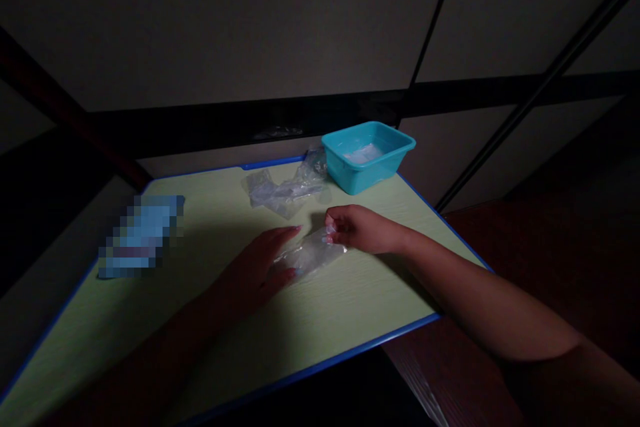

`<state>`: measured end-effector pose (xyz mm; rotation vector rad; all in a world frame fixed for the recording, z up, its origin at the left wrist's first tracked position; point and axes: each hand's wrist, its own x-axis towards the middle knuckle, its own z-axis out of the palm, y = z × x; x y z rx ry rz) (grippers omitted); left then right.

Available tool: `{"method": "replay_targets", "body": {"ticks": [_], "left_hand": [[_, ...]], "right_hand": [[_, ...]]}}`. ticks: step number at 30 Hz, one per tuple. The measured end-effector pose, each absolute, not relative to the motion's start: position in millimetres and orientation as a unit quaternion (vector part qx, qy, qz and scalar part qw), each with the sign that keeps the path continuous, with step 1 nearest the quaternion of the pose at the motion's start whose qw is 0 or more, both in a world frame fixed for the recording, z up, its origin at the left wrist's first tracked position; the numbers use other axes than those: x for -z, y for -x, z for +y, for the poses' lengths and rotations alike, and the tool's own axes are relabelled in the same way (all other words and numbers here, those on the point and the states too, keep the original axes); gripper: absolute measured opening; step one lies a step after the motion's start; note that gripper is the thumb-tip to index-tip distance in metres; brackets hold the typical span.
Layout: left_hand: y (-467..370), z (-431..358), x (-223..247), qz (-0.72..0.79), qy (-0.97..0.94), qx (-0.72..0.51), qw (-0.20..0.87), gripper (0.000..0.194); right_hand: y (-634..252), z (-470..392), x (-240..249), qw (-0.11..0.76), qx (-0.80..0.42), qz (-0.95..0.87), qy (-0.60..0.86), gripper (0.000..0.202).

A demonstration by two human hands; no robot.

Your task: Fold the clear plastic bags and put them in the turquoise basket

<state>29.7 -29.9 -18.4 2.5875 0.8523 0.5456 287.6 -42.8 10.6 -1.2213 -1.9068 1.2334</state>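
Note:
A small clear plastic bag (316,255) lies between my hands, just above or on the pale green tabletop (345,307). My right hand (353,228) pinches the bag's right end, thumb and fingers pressed together. At its left end my left hand (270,257) has thumb and fingers apart, the thumb touching or resting over the plastic. Whether the bag holds anything is too dim to tell. Beyond the hands, more crumpled clear plastic bags (283,193) are spread out. A turquoise basket (367,173) with some whitish plastic inside stands behind my right hand.
A blurred-out blue flat object (143,237) lies at the table's left side. Blue edging (370,341) runs round the tabletop. Dark-banded cabinet panels (250,33) rise right behind the table. Reddish floor (530,247) shows at the right.

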Motion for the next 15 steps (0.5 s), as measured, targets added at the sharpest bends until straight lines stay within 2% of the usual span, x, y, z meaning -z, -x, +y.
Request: {"method": "replay_targets", "body": {"ticks": [7,15], "left_hand": [[-37,-28,18,0.316,-0.849,-0.253,0.34,0.056],[-50,-38,3,0.342,-0.704,-0.273,0.559,0.064]], "right_hand": [[-283,-51,-25,0.331,-0.59,-0.668,0.309,0.022],[-280,-50,-23,0.376,-0.582,-0.615,0.377,0.032]]}}
